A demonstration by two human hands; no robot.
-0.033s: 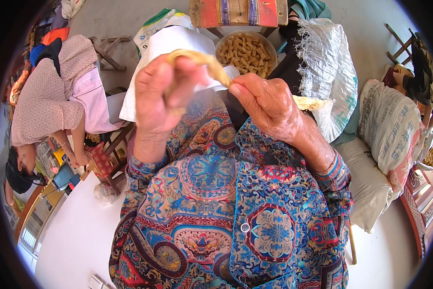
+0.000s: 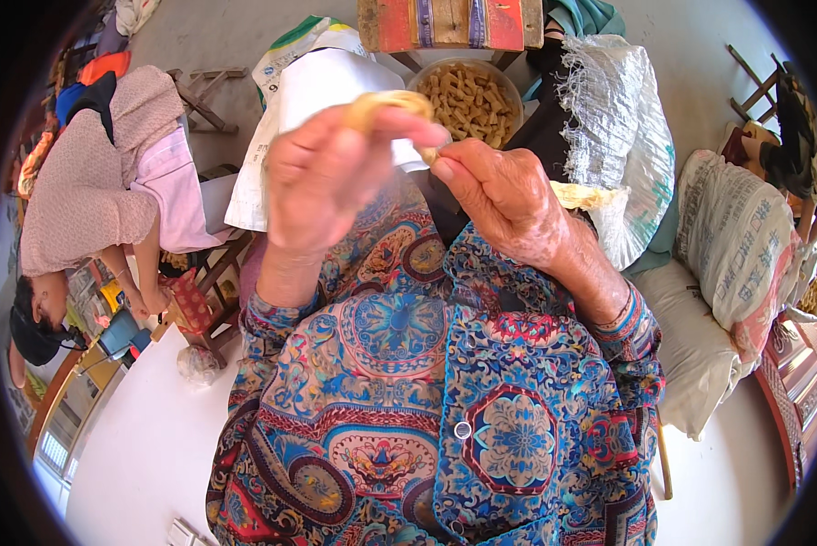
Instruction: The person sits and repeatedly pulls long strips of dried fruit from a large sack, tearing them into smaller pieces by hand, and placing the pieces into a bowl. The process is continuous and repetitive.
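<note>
A pale yellow, pliable strip (image 2: pixel 390 102) is looped over the fingers of my left hand (image 2: pixel 322 182), which is curled around it and smeared by motion. My right hand (image 2: pixel 495 196) pinches the lower end of that strip between thumb and forefinger, close to my left fingertips. Behind my right wrist, more pale yellow strips (image 2: pixel 589 195) rest by a frayed white woven sack (image 2: pixel 622 136). Just beyond my hands stands a round basin (image 2: pixel 519 98) full of short, tan, twisted pieces (image 2: pixel 468 100). A white sheet (image 2: pixel 327 86) lies under and beyond my left hand.
A red wooden bench (image 2: pixel 454 25) stands at the far side, above the basin. To the left, another person (image 2: pixel 99 200) in a patterned top bends over. Stuffed woven sacks (image 2: pixel 736 246) are piled on the right. A wooden stool (image 2: pixel 213 100) stands far left.
My left hand has moved right, toward my right hand, and turned. The strip, formerly stretched between both hands, now forms a tighter loop over the left fingers. My right hand has barely moved.
</note>
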